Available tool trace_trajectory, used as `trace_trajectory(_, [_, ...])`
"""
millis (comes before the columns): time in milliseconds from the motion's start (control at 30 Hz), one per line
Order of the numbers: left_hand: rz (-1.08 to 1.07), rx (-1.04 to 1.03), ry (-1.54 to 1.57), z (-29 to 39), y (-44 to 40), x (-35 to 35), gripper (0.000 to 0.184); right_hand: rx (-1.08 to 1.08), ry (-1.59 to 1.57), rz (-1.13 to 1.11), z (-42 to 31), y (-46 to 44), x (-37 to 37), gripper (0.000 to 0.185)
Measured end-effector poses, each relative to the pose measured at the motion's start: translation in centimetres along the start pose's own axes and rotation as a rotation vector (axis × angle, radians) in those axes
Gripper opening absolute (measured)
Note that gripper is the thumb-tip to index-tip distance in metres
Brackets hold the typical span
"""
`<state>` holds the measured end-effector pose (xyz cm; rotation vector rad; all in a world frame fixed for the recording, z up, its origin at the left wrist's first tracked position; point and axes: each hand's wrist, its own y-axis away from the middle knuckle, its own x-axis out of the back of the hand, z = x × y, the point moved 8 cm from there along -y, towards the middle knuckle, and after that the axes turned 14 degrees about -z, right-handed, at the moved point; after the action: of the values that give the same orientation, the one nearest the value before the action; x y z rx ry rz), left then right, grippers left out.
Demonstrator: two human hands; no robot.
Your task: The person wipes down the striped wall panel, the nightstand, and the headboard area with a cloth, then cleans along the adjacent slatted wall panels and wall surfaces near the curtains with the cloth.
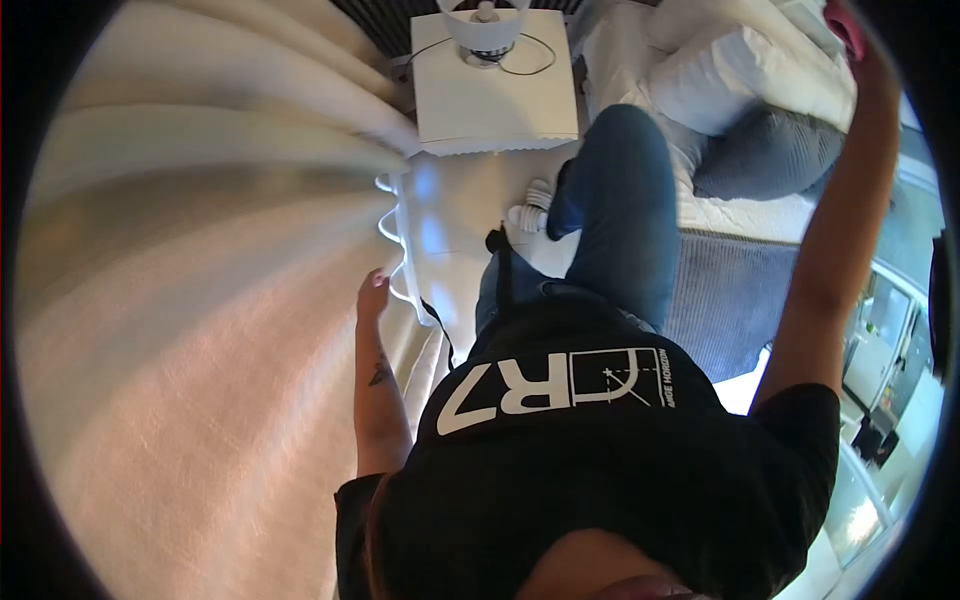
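My left hand [375, 288] is low on the left, beside the beige curtain [200, 330] and its wavy white edge [392, 232]. Its fingers look bent, but I cannot make out whether they grip the fabric. At the upper right, my right arm stretches far out, and my right hand [872, 62] is partly cut off by the rim of the view. A dark pink cloth [846, 30] is bunched in that hand.
Ahead stands a white nightstand [495, 105] bearing a lamp [487, 35] with a loose cord. To the right is a bed with white pillows [740, 75], a grey ribbed cushion [770, 155] and a grey ribbed base [735, 300]. A striped slipper [535, 205] shows on the floor.
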<state>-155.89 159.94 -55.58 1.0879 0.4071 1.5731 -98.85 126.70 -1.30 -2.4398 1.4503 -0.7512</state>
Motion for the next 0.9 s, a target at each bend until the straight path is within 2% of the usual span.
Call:
trace_trajectory(33, [0.181, -0.012, 0.000, -2.6, -0.4, 0.4, 0.038, 0.033, -0.087, -0.012, 0.6, 0.7, 0.0, 0.028])
trace_trajectory(100, [0.100, -0.032, 0.431, -7.1, -1.1, -1.8, 0.038, 0.095, 0.030, 0.115, 2.1, 3.3, -0.7, 0.030])
trace_trajectory(167, [-0.012, 0.240, 0.702, -9.8, 0.8, -5.4, 0.038, -0.078, -0.158, 0.184, 5.5, 6.8, -1.3, 0.037])
trace_trajectory(233, [-0.150, 0.302, 0.609, -9.6, 3.5, -9.3, 0.041, -0.253, -0.197, 0.153, 11.3, 10.1, 1.1, 0.036])
trace_trajectory(300, [-0.278, 0.292, 0.466, -9.5, 5.1, -12.7, 0.038, -0.237, -0.158, 0.270, 11.2, 13.8, 1.8, 0.028])
trace_trajectory(367, [-0.362, 0.228, 0.355, -9.1, 5.2, -15.2, 0.036, -0.297, -0.276, 0.322, 16.3, 17.6, 4.8, 0.028])
trace_trajectory(400, [-0.390, 0.182, 0.296, -8.3, 4.4, -15.8, 0.034, -0.379, -0.466, 0.301, 18.9, 19.7, 4.5, 0.030])
trace_trajectory(467, [-0.418, 0.100, 0.258, -6.4, 1.4, -16.0, 0.032, -0.499, -0.725, 0.202, 25.2, 24.8, 3.9, 0.032])
trace_trajectory(500, [-0.385, 0.000, 0.427, -5.7, -0.7, -15.9, 0.030, -0.533, -0.791, 0.128, 28.1, 27.0, 3.7, 0.033])
trace_trajectory(533, [-0.404, 0.005, 0.450, -4.1, -3.3, -15.7, 0.029, -0.652, -0.778, 0.209, 28.9, 28.9, 2.7, 0.030])
trace_trajectory(567, [-0.421, 0.006, 0.475, -1.5, -6.7, -15.6, 0.029, -0.768, -0.763, 0.288, 29.1, 31.0, 1.6, 0.027])
trace_trajectory(633, [-0.342, -0.476, -0.194, 9.1, -12.4, -14.2, 0.030, -0.848, -0.920, 0.235, 34.8, 36.7, 0.5, 0.022])
trace_trajectory(700, [-0.376, -0.298, -0.177, 22.1, -15.4, -12.7, 0.033, -0.757, -1.044, -0.017, 37.0, 39.1, -2.7, 0.020])
trace_trajectory(767, [-0.433, -0.384, -0.127, 31.6, -20.4, -13.8, 0.031, -1.027, -1.260, 0.008, 36.9, 40.3, -6.7, 0.020])
trace_trajectory(833, [-0.490, -0.475, -0.087, 41.9, -23.0, -14.7, 0.030, -1.129, -1.270, -0.080, 33.8, 37.5, -9.4, 0.030])
trace_trajectory(900, [-0.525, -0.488, -0.048, 47.6, -29.3, -17.0, 0.034, -1.157, -1.301, -0.128, 36.0, 38.1, -11.3, 0.044])
